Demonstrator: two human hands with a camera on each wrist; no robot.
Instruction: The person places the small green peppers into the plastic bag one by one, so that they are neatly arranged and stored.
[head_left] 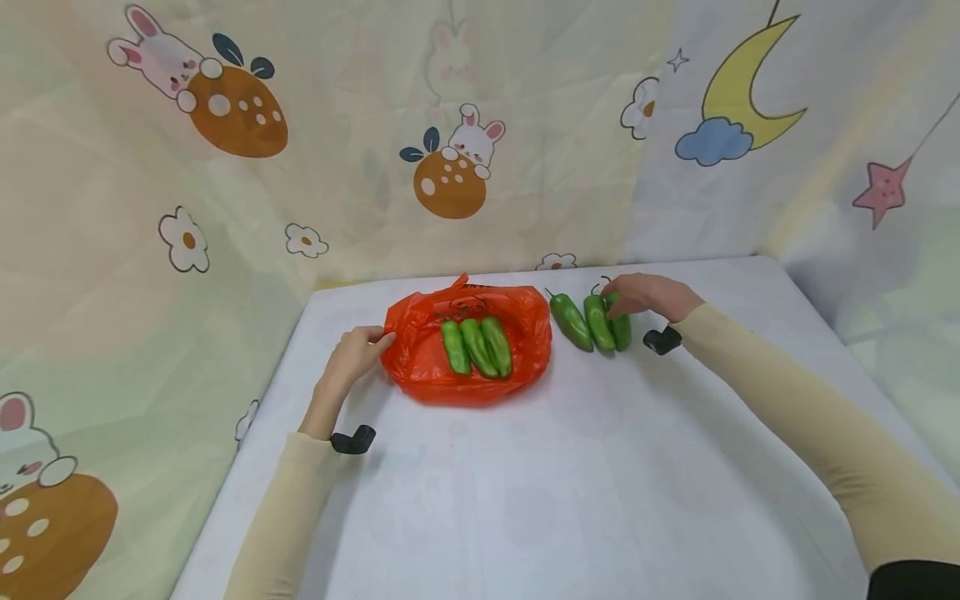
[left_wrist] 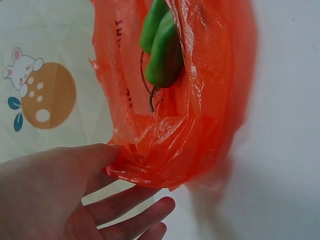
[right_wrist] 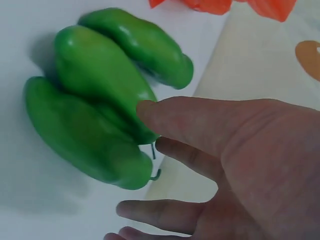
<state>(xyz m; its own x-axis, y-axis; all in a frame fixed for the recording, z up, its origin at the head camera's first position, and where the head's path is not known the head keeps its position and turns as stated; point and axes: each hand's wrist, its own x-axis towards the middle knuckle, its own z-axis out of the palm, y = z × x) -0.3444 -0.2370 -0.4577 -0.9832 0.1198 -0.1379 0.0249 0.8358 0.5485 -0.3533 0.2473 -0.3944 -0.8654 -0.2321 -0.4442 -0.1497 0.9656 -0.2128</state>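
A red plastic bag (head_left: 420, 379) lies spread on the table with three green peppers (head_left: 480, 346) in it. My left hand (head_left: 356, 354) pinches the bag's left rim between thumb and index finger, the other fingers extended below it in the left wrist view. To the right of the bag lie three more green peppers (head_left: 571, 321), two of them close together. Over that close pair is my right hand (head_left: 648, 296). In the right wrist view its thumb (right_wrist: 175, 112) is at the stem end of the middle pepper (right_wrist: 95, 70), fingers spread and not closed round it.
A white-covered table (head_left: 540, 492) carries everything. Cloth printed with rabbits and flowers (head_left: 525, 100) hangs behind the table and along its sides. A black band (head_left: 352, 439) sits at the left wrist and another (head_left: 663, 340) at the right.
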